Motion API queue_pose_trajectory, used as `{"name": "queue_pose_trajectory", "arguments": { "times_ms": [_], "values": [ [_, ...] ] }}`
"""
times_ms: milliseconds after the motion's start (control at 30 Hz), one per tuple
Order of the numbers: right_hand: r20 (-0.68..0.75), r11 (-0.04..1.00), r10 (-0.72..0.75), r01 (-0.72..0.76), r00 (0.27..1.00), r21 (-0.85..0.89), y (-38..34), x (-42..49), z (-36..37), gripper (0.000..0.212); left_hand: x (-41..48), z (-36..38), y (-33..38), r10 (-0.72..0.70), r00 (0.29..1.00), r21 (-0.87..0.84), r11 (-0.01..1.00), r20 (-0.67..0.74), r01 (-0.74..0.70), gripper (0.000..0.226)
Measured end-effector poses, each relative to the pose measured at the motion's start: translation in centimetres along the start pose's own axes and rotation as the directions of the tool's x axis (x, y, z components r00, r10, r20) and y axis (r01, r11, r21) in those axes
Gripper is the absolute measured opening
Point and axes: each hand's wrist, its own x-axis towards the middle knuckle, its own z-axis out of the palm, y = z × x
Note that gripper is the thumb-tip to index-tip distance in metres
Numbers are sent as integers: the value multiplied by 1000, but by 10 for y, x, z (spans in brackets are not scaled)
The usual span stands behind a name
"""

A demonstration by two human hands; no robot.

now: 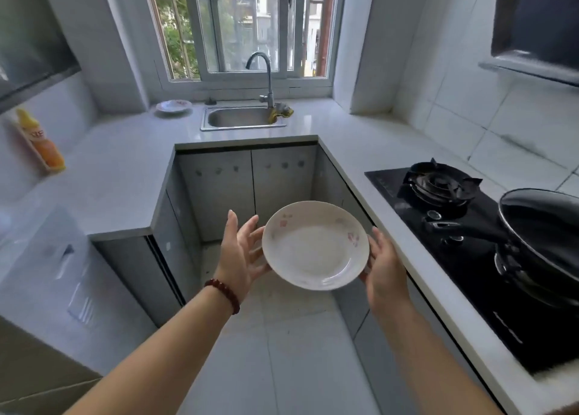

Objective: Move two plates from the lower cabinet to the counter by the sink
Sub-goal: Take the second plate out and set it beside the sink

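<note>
Plate point(315, 245) up and in transit: white, round, ceramic, faint pink flowers round the rim. It is carried roughly level over the tiled floor point(282, 336), well short of the steel sink point(242, 127), on its near side. Hands apart, one at each edge. The left hand point(241, 251) has straight fingers, only propping the left rim. The right hand point(385, 270) has its thumb at the right rim and fingers tucked beneath, so that looks like the real hold. A matching white plate point(174, 105) sits on the pale stone surface point(125, 163) just left of the sink, so I'd call this the second and last delivery.

Dangers now. With the left side merely propped, a tilt that way could let the glazed plate slide off, and the floor below is hard. Right of the sink and nearer us, a black frying pan point(539, 226) points its handle toward the aisle, and a wide right elbow could catch it. At set-down, landing too close to the matching white plate risks a rim-on-rim chip. Too near the sink's edge, it could tip into the basin.
</note>
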Motion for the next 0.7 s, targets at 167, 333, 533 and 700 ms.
{"name": "queue_pose_trajectory", "arguments": {
  "times_ms": [167,333,533,700],
  "values": [
    [35,998,33,-34,999,43,-17,68,56,43,74,-9,44,8,1000,-20,1000,-6,-8,78],
    [21,997,14,-15,1000,71,-26,149,99,42,154,-9,78,39,999,-41,998,-5,-39,78],
    [83,995,13,-21,996,97,-43,262,154,42,265,0,118,65,996,-43,997,-56,-67,77],
    [155,996,23,-36,988,82,-62,349,204,42,347,5,153,94,989,-73,992,-117,-103,75]
  ]
}}
